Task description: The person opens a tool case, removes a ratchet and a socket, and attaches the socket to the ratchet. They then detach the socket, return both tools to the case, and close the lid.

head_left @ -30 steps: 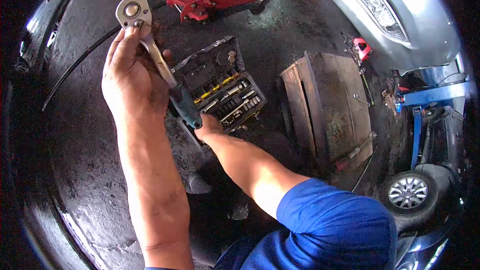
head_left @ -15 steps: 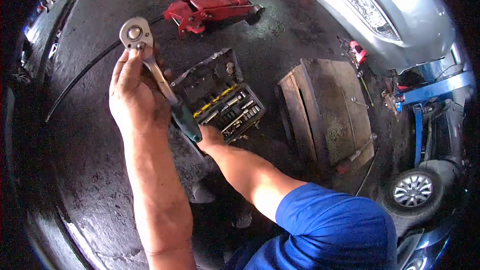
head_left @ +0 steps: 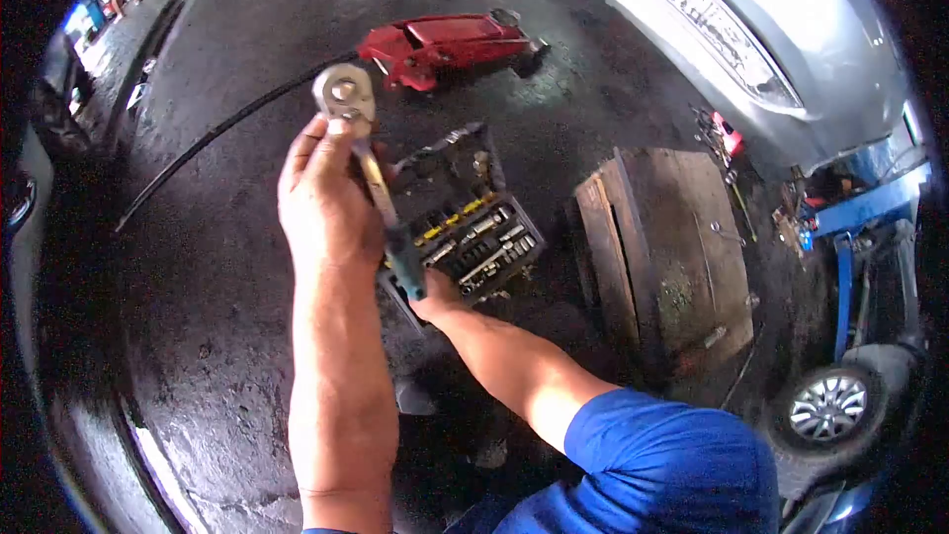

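Note:
My left hand [head_left: 331, 183] is closed around the neck of a silver ratchet wrench [head_left: 343, 92], its round head up and its dark green handle slanting down to the right. Behind the handle's lower end, my right hand [head_left: 437, 297] is at the near left edge of an open socket case [head_left: 524, 259]; its fingers are mostly hidden. Sockets and yellow-trimmed slots show inside the case, and its raised lid [head_left: 457, 163] holds a few small metal parts.
A red floor jack [head_left: 445, 47] lies beyond the case, with a black hose [head_left: 213, 138] to its left. Right of the case stands a wooden box [head_left: 682, 247] with tools on top. A silver car [head_left: 830, 49], blue metal arm [head_left: 875, 200] and wheel [head_left: 828, 407] are farther right.
The view has shifted, so the surroundings appear lower and farther right. My left hand has moved right with the ratchet, closer to the case. My right hand stays at the case's edge.

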A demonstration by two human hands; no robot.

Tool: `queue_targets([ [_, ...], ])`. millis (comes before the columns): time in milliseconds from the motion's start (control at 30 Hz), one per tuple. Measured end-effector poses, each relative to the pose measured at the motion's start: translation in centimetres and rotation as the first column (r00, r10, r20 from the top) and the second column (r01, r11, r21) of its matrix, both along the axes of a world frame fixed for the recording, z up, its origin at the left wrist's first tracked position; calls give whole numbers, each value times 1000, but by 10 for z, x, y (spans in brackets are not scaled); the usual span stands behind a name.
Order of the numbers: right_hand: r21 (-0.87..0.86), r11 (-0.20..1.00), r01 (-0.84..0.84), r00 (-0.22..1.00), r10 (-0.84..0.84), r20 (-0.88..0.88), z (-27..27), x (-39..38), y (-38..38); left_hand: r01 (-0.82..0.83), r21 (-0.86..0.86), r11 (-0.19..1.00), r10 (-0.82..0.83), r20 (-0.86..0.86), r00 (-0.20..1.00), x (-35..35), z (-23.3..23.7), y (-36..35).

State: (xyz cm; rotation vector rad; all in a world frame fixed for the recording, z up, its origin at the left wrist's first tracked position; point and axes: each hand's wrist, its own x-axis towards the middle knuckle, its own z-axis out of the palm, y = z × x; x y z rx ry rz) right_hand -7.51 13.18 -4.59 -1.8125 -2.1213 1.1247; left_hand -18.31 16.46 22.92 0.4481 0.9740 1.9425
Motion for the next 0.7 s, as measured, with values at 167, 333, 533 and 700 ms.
queue_targets([
  [167,36,994,100,959,-87,-270,-6,13,33,12,-83,996,-19,-88,996,7,4,-1],
  [333,191,884,427,720,-204,-663,123,43,86,62,-66,996,-67,-85,994,12,-8,7],
  [533,570,788,231,690,280,-667,272,50,90,82,-69,994,-93,-181,979,26,-6,7],
  [700,858,510,54,750,547,-372,295,45,96,121,-30,992,-124,-158,980,32,-3,6],
])
